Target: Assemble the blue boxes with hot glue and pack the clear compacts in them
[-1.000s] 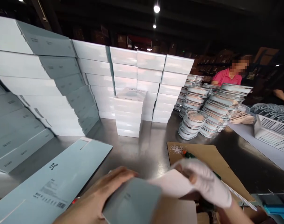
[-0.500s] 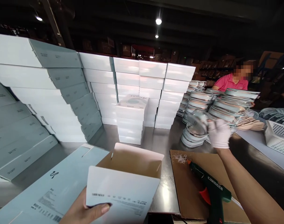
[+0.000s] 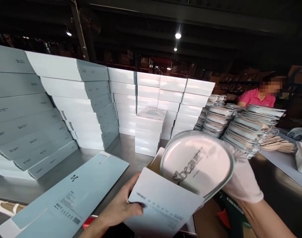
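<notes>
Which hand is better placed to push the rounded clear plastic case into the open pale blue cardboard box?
Probably the white-gloved right hand: it grips the case by its edge, at the mouth of the box. The bare left hand is busy holding the box's side.

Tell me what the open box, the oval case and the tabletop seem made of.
Open box: probably coated paperboard, smooth satin, given its thin flaps.
Oval case: likely clear, glossy plastic; its rim looks transparent.
Tabletop: perhaps stainless steel, satin grey, with blurred reflections.
</notes>
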`<state>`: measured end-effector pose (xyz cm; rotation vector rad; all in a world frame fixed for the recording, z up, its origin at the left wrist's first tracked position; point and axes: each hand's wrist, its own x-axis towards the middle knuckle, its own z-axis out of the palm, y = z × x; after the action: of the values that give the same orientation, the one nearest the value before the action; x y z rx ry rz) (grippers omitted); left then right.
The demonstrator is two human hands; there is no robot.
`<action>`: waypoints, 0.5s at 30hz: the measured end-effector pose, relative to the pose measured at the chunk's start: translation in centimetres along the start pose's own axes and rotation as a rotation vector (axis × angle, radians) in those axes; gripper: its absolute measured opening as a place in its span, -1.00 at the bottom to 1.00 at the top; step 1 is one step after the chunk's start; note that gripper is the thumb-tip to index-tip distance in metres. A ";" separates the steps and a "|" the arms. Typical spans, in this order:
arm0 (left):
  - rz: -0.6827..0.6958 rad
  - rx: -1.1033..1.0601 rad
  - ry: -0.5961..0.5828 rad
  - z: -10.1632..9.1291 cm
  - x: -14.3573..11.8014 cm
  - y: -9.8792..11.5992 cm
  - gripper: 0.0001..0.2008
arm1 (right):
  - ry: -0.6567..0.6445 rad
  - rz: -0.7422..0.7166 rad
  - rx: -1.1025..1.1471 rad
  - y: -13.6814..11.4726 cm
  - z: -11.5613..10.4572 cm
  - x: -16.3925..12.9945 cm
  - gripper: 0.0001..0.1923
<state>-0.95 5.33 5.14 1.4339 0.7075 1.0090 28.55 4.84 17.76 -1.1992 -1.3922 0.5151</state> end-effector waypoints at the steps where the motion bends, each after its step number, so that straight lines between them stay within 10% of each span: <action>1: 0.002 0.001 0.042 0.2 0.0 -0.5 -0.04 | -0.049 -0.002 0.020 -0.3 0.5 -0.9 -0.67; 8: -0.015 0.013 0.248 0.8 -1.8 -5.2 0.15 | -0.078 -0.140 0.130 4.8 3.7 -9.4 -0.62; 12: 0.199 0.149 0.240 0.6 -2.7 -4.9 -0.18 | -0.194 -0.101 0.058 7.2 6.0 -12.2 -0.34; 15: 0.312 0.222 0.263 1.4 -2.4 -3.7 -0.42 | -0.024 -0.064 0.034 7.1 8.3 -12.8 -0.49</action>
<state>-0.33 3.04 1.15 1.6568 0.8210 1.4151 21.01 -0.82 3.84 -1.1203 -1.4321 0.5078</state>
